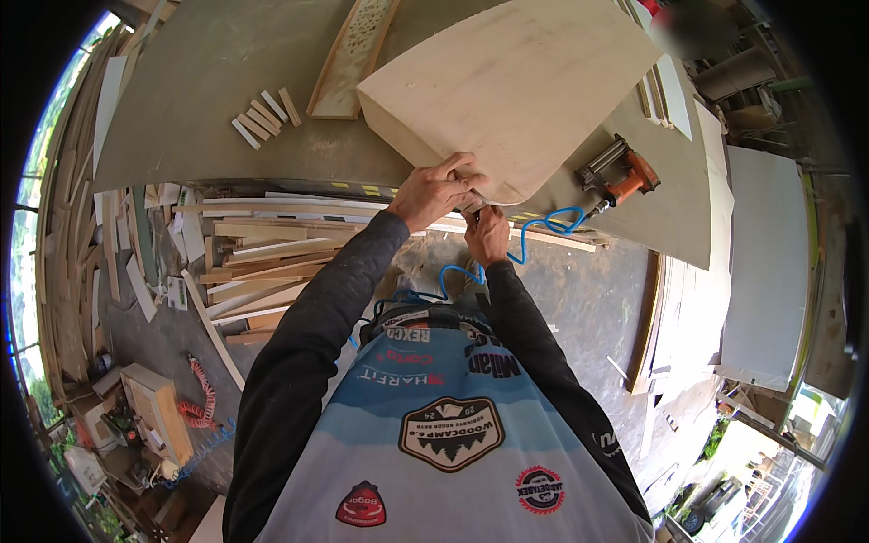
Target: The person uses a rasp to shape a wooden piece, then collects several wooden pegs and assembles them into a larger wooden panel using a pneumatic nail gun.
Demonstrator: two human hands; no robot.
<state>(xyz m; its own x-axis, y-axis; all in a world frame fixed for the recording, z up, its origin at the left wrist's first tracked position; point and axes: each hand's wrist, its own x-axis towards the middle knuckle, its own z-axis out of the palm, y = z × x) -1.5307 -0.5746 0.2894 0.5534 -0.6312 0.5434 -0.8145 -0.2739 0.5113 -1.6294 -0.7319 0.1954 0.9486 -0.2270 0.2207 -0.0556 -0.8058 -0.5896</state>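
I'm looking down on a grey-green bench [226,100] in a cluttered woodshop, offcut strips heaped on the floor [561,299] below my hands. One pale plywood panel [516,81] with a rounded corner juts up and away from them. Just right of them lies one orange nail gun [620,176] trailing a blue coiled hose [543,226]. Up-left sit five small wood blocks [264,116]. My left hand [439,190] is clamped over the panel's near corner; my right hand [487,233] pinches beneath it, fingers curled.

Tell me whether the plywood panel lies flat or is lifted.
Lifted: the plywood panel tilts, its near rounded edge raised off the workbench by both hands.
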